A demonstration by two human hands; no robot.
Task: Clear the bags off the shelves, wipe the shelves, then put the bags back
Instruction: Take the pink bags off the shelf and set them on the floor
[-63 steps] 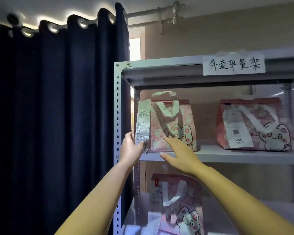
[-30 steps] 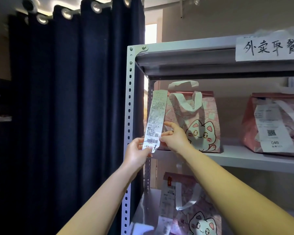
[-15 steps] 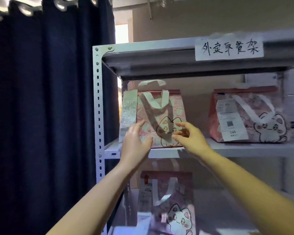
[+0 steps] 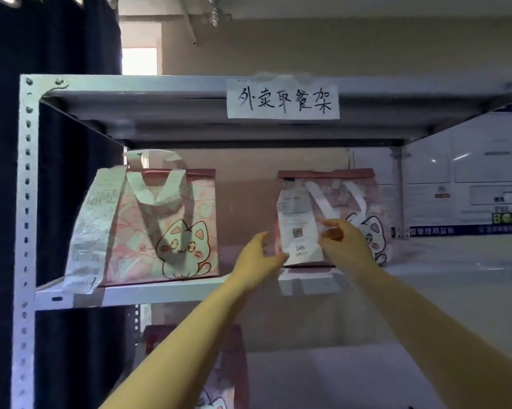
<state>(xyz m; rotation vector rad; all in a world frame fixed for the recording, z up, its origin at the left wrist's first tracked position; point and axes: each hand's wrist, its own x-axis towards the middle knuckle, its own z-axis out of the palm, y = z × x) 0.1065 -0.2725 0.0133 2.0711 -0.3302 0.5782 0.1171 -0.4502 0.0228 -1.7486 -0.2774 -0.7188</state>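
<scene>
Two pink cat-print bags stand upright on the middle shelf (image 4: pixel 160 290) of a grey metal rack. The left bag (image 4: pixel 163 222) has a long receipt (image 4: pixel 92 228) hanging down its left side. The right bag (image 4: pixel 337 208) carries a slip (image 4: pixel 297 231) on its front. Both tops are closed, so their contents are hidden.

The left hand (image 4: pixel 259 258) pinches the slip's lower left corner. The right hand (image 4: pixel 347 243), fingers curled, pinches its right edge.

A third bag (image 4: pixel 228 364) sits on the shelf below, mostly behind the left arm. A handwritten paper sign (image 4: pixel 282 101) hangs from the top shelf.
</scene>
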